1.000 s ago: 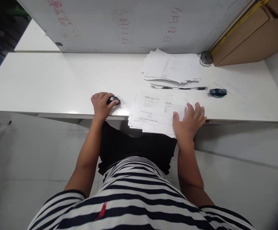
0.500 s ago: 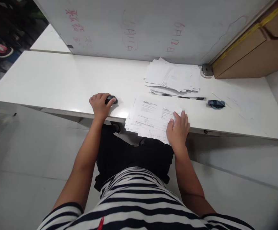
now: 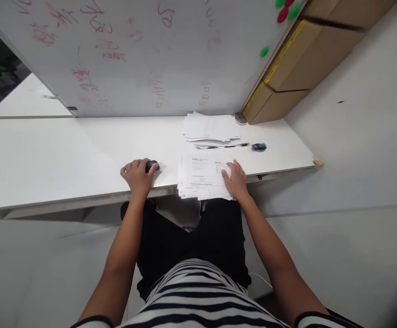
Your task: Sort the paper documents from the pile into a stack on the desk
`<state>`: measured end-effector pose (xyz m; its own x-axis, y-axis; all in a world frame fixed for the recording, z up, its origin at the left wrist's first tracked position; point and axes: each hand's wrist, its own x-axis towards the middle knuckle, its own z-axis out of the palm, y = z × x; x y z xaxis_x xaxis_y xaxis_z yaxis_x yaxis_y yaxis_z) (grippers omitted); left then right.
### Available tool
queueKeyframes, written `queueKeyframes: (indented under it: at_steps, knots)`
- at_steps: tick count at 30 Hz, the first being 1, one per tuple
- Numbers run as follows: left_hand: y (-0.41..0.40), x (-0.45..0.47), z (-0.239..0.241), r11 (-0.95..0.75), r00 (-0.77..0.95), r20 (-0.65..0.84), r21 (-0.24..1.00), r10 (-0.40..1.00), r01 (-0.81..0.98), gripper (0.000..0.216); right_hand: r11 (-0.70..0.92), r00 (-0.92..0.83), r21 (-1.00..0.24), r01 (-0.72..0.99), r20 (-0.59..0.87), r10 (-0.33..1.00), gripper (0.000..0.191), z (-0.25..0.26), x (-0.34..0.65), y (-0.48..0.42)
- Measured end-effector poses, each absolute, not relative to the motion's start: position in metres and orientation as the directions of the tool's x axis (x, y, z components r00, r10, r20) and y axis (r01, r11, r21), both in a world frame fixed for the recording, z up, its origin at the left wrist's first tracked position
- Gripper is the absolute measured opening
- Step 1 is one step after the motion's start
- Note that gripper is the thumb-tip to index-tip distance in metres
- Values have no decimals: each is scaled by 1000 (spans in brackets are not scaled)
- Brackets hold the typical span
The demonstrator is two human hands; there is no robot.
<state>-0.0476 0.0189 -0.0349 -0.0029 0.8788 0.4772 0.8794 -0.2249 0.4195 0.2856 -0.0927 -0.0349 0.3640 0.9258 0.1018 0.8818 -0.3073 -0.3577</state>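
My left hand (image 3: 139, 176) curls around a small black rounded object (image 3: 152, 166) at the front of the white table; the palm hides part of it, so its kind is unclear. On the right edge of a stack of printed papers (image 3: 201, 175) rests my right hand (image 3: 236, 180), its fingers spread and lying flat. The top sheet bears an "svb" heading and lines of text. Uneven lower corners of the stack reach past the table's front edge, above my lap.
A second pile of papers (image 3: 212, 126) lies farther back, with a thin dark-marked strip (image 3: 222, 146) before it. To the right are a dark blue bundle (image 3: 259, 147) and a grey round item (image 3: 240, 118). Behind stand a whiteboard (image 3: 133, 82) and cardboard boxes (image 3: 294, 59).
The view has shifted, showing more of the whiteboard, its magnets and the right wall. Both hands keep their places, the left on the black object, the right on the papers.
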Motion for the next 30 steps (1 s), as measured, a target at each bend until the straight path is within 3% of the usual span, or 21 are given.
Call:
queueKeyframes:
  at_steps: [5, 10, 14, 17, 23, 30]
  knots:
    - [19, -49, -35, -251, -1, 495, 443, 869, 861, 28, -354, 370, -214, 911, 42, 928, 51, -25, 281, -97]
    - [18, -49, -34, -235, 5, 480, 420, 877, 877, 30, -217, 217, -16, 976, -11, 976, 41, 7, 298, -48]
    - [17, -48, -33, -196, -15, 466, 400, 885, 896, 30, -57, 58, -13, 998, 41, 997, 45, 21, 305, 37]
    - [15, -46, -31, -178, -24, 464, 385, 885, 905, 31, 62, -60, 27, 998, -69, 996, 48, 15, 303, 82]
    - [12, -44, -28, -151, -31, 459, 354, 888, 923, 28, 100, -95, 39, 994, -120, 988, 30, 7, 305, 98]
    - [10, -45, -28, -163, -22, 481, 339, 877, 927, 28, 97, -96, 10, 995, -57, 994, 32, 12, 318, 92]
